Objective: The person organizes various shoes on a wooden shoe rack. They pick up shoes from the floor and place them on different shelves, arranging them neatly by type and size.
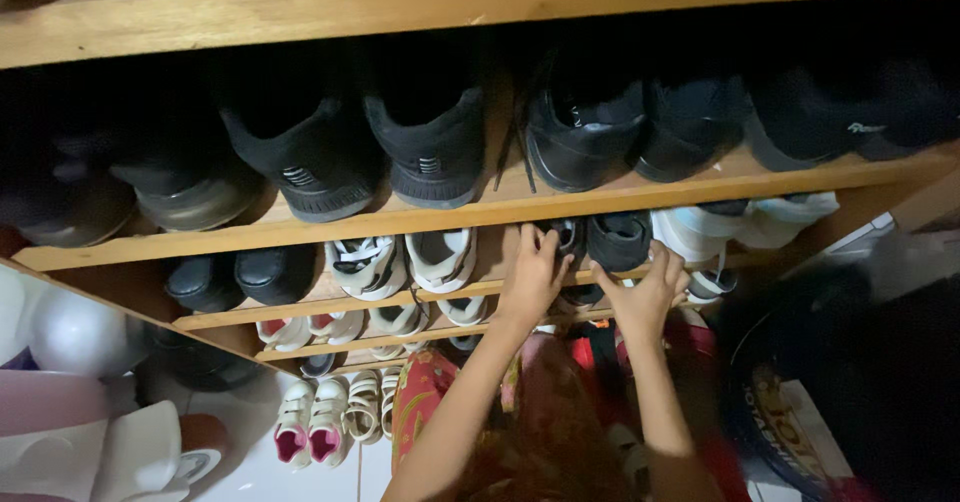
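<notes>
Hands at frame centre: left hand (533, 274) and right hand (645, 292), fingers clamped on black shoes (600, 242), which may slip off the wooden shelf (330, 224).

This looks like a home, at a family's shoe storage corner. A wooden shoe rack (480, 212) fills most of the frame, its slatted shelves crowded with worn pairs: black sneakers (370, 147) across the upper shelf, small white children's sandals (405, 262) below. More little white-and-pink shoes (310, 424) stand on the pale tiled floor (260, 472) at the lower left.
</notes>
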